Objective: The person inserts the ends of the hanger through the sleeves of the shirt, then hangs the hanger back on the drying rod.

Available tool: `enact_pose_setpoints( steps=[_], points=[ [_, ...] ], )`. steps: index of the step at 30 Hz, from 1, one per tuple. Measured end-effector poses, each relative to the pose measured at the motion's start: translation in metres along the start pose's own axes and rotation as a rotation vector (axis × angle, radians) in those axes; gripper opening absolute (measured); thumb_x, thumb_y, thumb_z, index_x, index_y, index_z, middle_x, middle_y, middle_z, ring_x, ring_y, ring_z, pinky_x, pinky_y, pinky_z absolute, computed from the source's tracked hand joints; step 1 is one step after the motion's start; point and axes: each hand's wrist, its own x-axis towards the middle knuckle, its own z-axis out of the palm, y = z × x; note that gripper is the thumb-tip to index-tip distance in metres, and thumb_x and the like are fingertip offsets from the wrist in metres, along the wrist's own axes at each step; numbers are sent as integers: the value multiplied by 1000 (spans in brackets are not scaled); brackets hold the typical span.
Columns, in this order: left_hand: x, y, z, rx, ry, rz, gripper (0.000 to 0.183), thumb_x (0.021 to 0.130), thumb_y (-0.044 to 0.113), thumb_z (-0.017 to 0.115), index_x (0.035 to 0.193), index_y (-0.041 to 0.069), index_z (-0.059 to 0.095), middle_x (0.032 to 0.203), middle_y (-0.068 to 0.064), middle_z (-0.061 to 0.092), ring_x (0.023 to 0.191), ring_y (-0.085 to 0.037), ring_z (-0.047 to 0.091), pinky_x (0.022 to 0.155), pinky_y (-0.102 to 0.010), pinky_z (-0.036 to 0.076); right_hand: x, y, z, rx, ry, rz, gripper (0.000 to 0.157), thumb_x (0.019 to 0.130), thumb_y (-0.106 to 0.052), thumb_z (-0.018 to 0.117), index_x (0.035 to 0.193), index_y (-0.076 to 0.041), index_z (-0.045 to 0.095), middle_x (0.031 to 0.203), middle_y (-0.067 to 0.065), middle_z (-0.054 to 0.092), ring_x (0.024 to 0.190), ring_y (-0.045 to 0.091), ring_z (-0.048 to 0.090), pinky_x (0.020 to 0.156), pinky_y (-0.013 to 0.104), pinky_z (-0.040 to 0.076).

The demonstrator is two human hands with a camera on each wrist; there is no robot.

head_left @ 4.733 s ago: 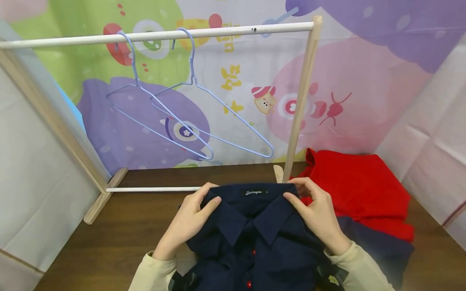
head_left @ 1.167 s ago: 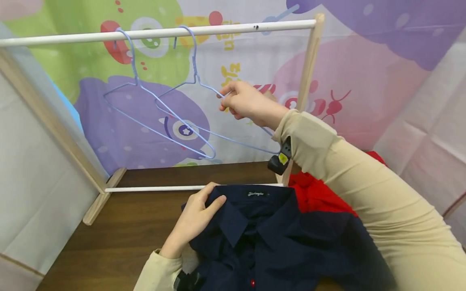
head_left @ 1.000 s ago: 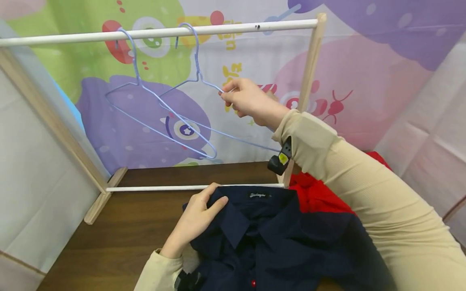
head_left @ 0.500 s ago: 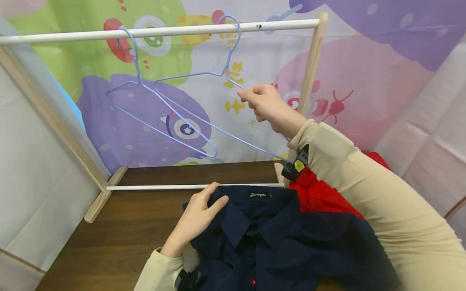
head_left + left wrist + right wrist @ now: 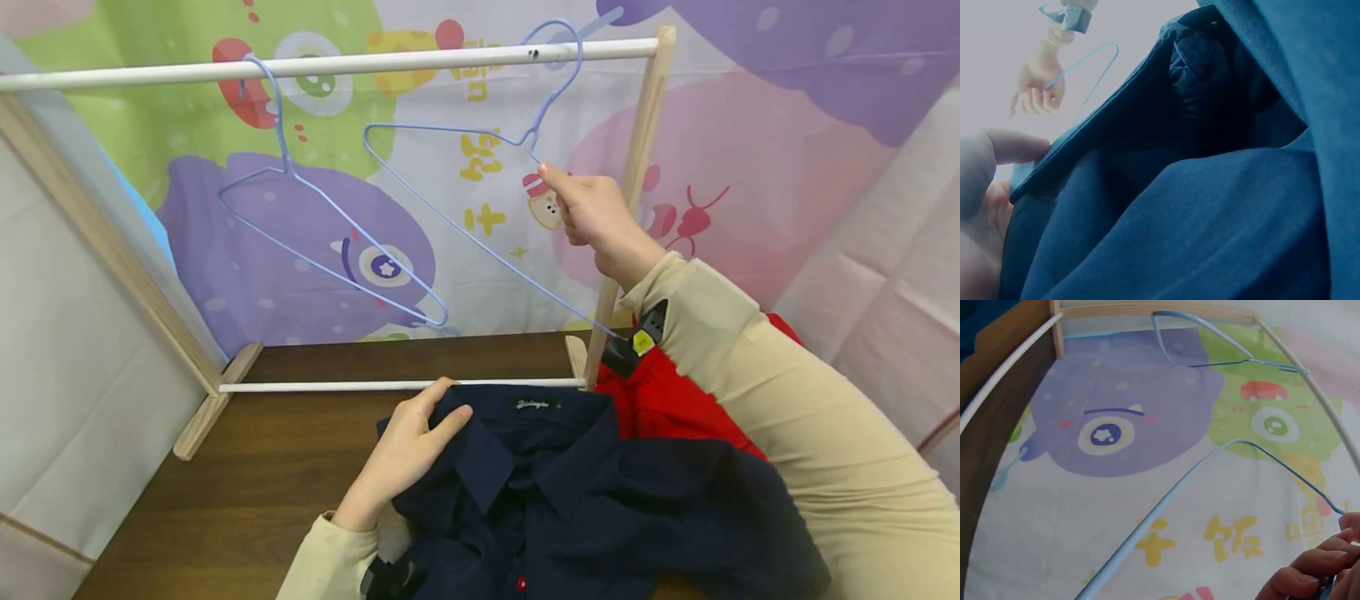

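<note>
My left hand pinches the left side of the collar of a navy shirt, which lies collar-up with a label inside the neck and red buttons down the front. In the left wrist view, the thumb lies on the collar edge. Up by the rack's right post, my right hand grips a light blue wire hanger by its shoulder, just below the neck. That hanger's hook overlaps the rail in the head view, and its wire body tilts down to the right. The right wrist view shows fingers curled at the wire.
A white rail on wooden posts runs across the back, with a second blue hanger hooked on its left part. A thin lower bar spans the base. Red clothing lies on the brown table at right, partly behind the right arm.
The right hand has left the shirt collar, taken hold of the right-hand hanger and drawn it right and upward toward the post. The left hand stays at the collar.
</note>
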Motion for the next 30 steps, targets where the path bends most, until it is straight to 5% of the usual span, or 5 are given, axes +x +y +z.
enact_pose_setpoints(
  steps=[5,10,20,24,30],
  points=[
    [1,0,0,2,3,0,34,91,30,54,119,12,54,113,-5,59,94,-14,54,86,-38,43,-4,-6,-4,19,9,-85,42,89,-33,57,55,-9,51,39,-7,26,38,5,19,41,19,17],
    [0,0,0,1,0,-16,40,91,31,54,124,8,52,124,-9,56,114,-20,51,94,-45,41,-10,-2,-7,-20,8,-158,28,90,-32,55,87,-7,68,41,-6,31,39,7,28,44,20,25],
    [0,-1,1,-4,1,-16,33,91,31,54,119,13,54,117,-5,58,106,-16,54,91,-42,42,-29,22,-11,132,4,-294,22,93,-12,50,104,1,63,56,-3,51,42,7,42,45,16,37],
    [0,-1,2,-3,-4,-18,38,91,33,54,122,10,53,124,-9,55,117,-21,50,95,-45,40,-34,26,-17,94,-4,-357,31,94,-5,43,122,8,48,62,-7,57,41,5,45,48,15,39],
    [0,-2,2,-5,-6,-20,41,91,33,54,124,8,52,125,-8,55,116,-20,50,95,-45,40,-41,31,-22,38,-21,-366,25,94,-1,37,114,9,50,67,-6,56,45,6,46,51,18,38]
  ],
)
